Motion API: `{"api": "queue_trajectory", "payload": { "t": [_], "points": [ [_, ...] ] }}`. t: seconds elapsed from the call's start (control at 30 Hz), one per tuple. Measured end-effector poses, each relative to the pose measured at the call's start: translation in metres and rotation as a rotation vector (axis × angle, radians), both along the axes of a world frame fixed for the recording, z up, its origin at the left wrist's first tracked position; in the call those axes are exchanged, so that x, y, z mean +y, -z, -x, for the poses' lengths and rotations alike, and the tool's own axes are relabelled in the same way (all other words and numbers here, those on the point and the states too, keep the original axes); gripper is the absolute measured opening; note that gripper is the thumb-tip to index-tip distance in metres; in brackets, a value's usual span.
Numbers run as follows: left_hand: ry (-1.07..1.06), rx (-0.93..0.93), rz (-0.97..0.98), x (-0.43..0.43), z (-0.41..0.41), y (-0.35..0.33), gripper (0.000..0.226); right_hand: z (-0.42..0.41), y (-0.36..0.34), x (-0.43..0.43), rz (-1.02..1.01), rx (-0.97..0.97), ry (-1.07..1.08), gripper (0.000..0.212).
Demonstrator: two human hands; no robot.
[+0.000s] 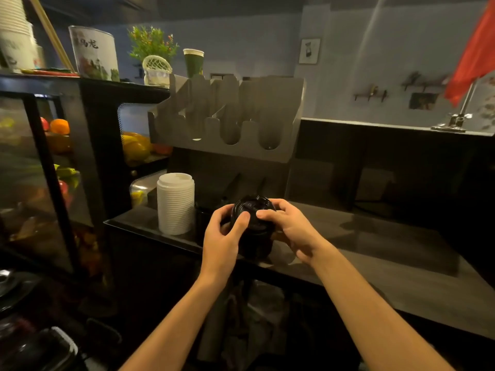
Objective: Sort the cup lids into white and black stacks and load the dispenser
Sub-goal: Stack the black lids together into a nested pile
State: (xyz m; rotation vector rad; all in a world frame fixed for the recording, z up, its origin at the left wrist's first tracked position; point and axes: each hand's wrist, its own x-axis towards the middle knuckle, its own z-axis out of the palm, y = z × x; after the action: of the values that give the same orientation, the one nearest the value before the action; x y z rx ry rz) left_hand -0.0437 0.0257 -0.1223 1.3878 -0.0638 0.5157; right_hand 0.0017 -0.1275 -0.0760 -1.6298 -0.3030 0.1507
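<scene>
A stack of black cup lids [253,236] stands on the dark counter [375,253] in front of me. My left hand [223,234] grips its left side with the thumb lying on the top lid. My right hand [288,223] holds its right side, fingertips on the top lid. A tall stack of white lids [175,204] stands upright on the counter to the left, apart from both hands. Behind and above, the grey metal dispenser [227,116] shows its slotted chutes; what lies inside them is too dark to tell.
A glass display case with fruit [56,145] fills the left side. On the shelf above stand a green paper cup [193,62], a plant [152,44] and a stack of white cups [16,33]. A red flag on a metal stand [471,60] is at the far right.
</scene>
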Motion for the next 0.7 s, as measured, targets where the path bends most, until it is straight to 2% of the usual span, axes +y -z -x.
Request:
{"api": "queue_trajectory", "payload": {
  "t": [0.13, 0.23, 0.37, 0.5, 0.7],
  "points": [
    [-0.065, -0.02, -0.265, 0.001, 0.002, 0.012, 0.059, -0.008, 0.003, 0.003, -0.188, 0.133, 0.122, 0.036],
    [-0.149, -0.019, -0.473, -0.001, 0.001, 0.028, 0.075, -0.012, 0.007, 0.005, -0.158, 0.151, 0.203, 0.037],
    [-0.153, 0.06, -0.61, -0.007, -0.003, 0.035, 0.103, -0.017, 0.013, 0.01, -0.084, 0.091, 0.281, 0.047],
    [-0.189, 0.115, -0.7, -0.011, -0.012, 0.035, 0.107, -0.025, 0.017, 0.008, -0.103, 0.067, 0.337, 0.046],
    [-0.267, 0.123, -0.762, -0.014, -0.021, 0.037, 0.1, -0.028, 0.016, 0.005, 0.026, 0.041, 0.333, 0.038]
  ]
}}
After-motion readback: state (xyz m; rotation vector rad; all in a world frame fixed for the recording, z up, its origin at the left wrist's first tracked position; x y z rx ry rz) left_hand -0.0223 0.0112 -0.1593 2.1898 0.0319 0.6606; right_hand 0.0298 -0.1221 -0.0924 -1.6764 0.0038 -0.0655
